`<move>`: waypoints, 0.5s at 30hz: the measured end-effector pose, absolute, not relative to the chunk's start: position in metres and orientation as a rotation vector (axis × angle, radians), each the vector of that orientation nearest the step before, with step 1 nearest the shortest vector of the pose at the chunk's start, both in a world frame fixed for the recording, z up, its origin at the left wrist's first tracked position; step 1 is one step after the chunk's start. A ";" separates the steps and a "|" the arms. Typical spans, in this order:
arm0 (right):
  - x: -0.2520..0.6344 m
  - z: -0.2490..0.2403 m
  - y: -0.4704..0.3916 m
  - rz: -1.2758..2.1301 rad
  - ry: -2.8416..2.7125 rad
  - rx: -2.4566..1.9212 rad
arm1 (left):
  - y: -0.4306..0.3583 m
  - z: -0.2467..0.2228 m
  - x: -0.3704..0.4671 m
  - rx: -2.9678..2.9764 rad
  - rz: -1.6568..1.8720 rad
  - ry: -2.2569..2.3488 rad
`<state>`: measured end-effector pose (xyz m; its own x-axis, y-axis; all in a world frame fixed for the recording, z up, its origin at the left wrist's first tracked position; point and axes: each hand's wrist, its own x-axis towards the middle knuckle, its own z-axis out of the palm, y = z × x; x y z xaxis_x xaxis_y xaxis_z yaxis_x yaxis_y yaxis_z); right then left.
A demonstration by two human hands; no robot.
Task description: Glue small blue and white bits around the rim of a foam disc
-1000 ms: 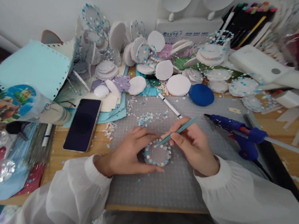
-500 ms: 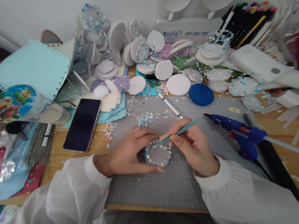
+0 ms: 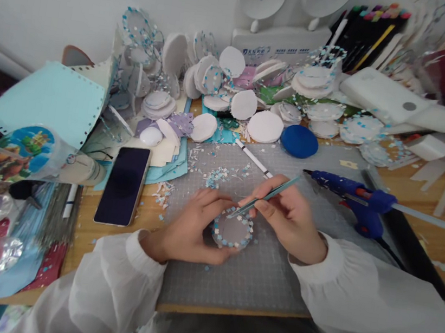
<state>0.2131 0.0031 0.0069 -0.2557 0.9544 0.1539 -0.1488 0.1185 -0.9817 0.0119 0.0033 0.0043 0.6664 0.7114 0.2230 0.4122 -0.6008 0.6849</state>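
Note:
A round pale disc [image 3: 235, 235], edged with small blue and white paper pieces, lies on the grey cutting mat [image 3: 231, 288]. My left hand [image 3: 196, 226] curves around its left side, thumb at the near edge and fingers at the far edge, gripping it. In my right hand [image 3: 288, 213] is a pair of teal tweezers [image 3: 272, 192], pinched between thumb and fingers, tips pointing down-left at the disc's far rim. Whether the tips hold a piece is too small to tell. Loose blue and white paper bits [image 3: 216, 178] lie beyond my hands.
Right of my hand lies a blue glue gun [image 3: 349, 197] with its glue stick. A white pen [image 3: 253, 157] and a blue round lid [image 3: 299, 140] lie farther back, before many white discs [image 3: 265, 126]. A phone [image 3: 122, 186] and a plastic cup [image 3: 23, 154] are leftward.
The disc has shifted slightly left and seems turned a little. My left thumb has drawn in closer along its near edge. The tweezers stay over the far rim, barely moved.

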 end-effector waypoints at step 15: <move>0.214 0.003 0.001 1.399 -1.227 -0.893 | 0.004 0.004 0.010 2.284 0.700 0.790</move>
<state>0.2137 0.0010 0.0026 -0.1972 0.9761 0.0915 -0.2178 0.0474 -0.9748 0.0102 0.0035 0.0038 0.6812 0.6791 0.2735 0.3535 -0.6323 0.6894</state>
